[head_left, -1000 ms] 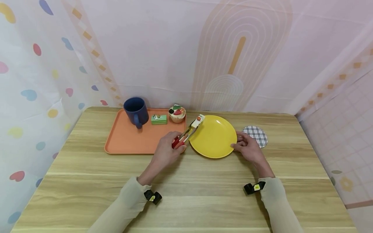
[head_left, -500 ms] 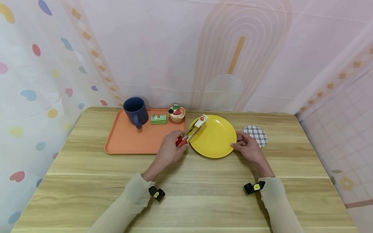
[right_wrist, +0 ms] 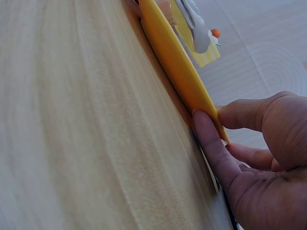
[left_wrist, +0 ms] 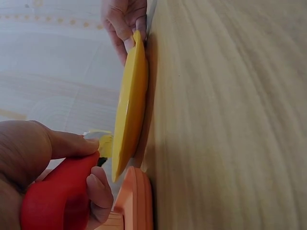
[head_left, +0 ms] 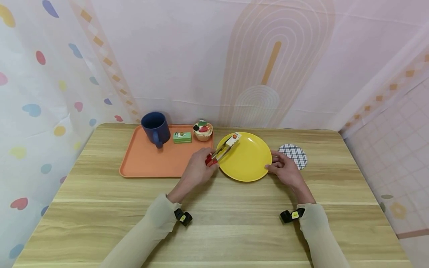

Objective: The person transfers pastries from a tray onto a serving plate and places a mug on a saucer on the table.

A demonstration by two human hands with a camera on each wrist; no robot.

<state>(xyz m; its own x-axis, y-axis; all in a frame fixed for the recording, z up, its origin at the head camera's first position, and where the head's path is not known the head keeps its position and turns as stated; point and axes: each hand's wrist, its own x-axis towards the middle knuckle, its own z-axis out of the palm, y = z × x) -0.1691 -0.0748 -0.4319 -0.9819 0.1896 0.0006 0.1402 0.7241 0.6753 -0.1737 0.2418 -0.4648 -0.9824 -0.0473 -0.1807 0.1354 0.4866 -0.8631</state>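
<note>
The cake (head_left: pixel 232 140) hangs above the far left part of the plate (head_left: pixel 248 160) in tongs (head_left: pixel 210 160) that the left grip (head_left: pixel 197 167) squeezes, and could topple if released too high, while the right grip (head_left: pixel 285 169) pinches the plate's right rim.

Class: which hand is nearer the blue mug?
Left. The left hand is in front and right of the blue mug; the right hand is farther right, holding the yellow plate.

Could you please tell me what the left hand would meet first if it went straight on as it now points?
Probably the backdrop; the left hand, gripping tongs with a cake, points across and seemingly above the yellow plate. Height is hard to judge, though.
</note>
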